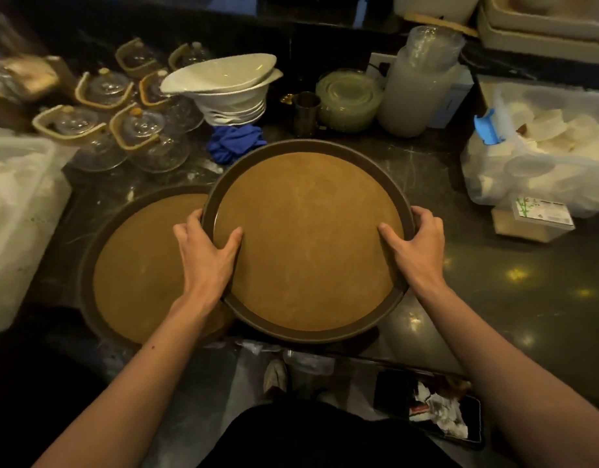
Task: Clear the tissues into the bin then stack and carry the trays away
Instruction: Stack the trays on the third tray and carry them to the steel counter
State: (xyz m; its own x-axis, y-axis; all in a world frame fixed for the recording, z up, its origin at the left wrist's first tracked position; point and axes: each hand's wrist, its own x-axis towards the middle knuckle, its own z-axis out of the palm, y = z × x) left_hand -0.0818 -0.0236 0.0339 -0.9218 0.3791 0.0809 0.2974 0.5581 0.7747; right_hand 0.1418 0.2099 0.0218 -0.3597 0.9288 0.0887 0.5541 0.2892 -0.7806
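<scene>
dark marble desk point(477, 265), crowded at the back. left hand point(203, 251) and right hand point(416, 244) clamped on opposite rims of the raised tray point(308, 238), at 9 and 3. second tray point(139, 265) flat toward 8 o'clock, partly underneath (left hand nearer). needs shifting leftward to stack.

matt cork-like tray point(308, 238), glossy dark stone counter point(494, 282), glass teapots point(146, 136)

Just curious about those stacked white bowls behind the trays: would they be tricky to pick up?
Probably. The white bowls look ceramic, so likely fragile and heavy. The top ones sit tilted, so the stack may slide or tip if nudged. The glass teapots crowd close beside it.
</scene>
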